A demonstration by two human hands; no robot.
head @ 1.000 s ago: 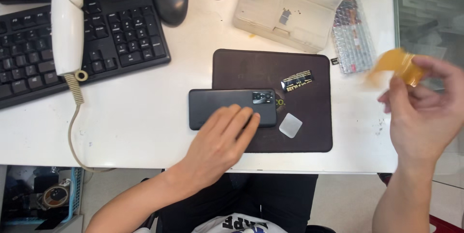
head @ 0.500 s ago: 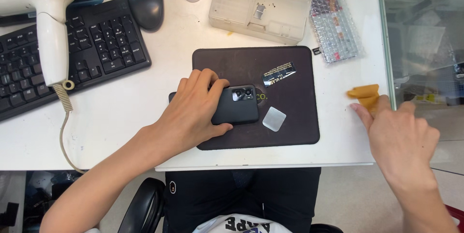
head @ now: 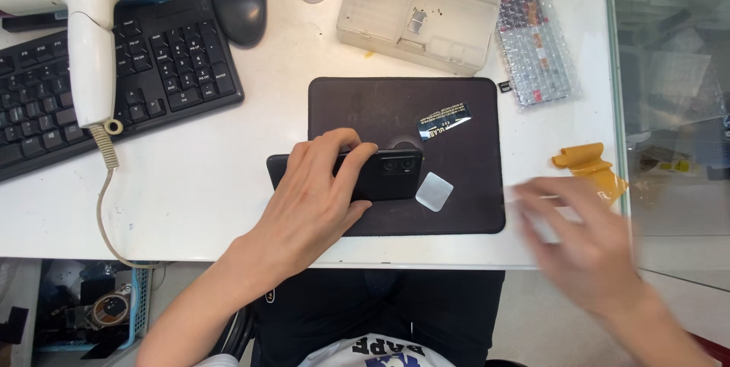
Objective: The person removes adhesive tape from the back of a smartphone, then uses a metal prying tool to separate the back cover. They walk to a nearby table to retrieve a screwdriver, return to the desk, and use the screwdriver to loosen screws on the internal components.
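I see my left hand (head: pixel 319 200) lying palm-down over a black smartphone (head: pixel 380 174), fingers curled across its back and thumb against the near long edge, holding it. The phone lies camera side up, straddling the left edge of a dark brown work mat (head: pixel 456 207) near the front edge of the white desk (head: pixel 190 192). Just right of the phone, on the mat, sits a small pale square pad (head: pixel 434 190); farther back on the mat lies a black strip label (head: pixel 443 121).

My right hand (head: pixel 585 241) is blurred above the desk's front right corner; the fingers look spread and I see nothing gripped, though I cannot tell for certain. A crumpled piece of yellow film (head: pixel 589 167) lies just beyond it by the right edge.

At the back left are a black keyboard (head: pixel 152 78), a white hair dryer (head: pixel 84 25) resting on it, and a black mouse (head: pixel 239 0).
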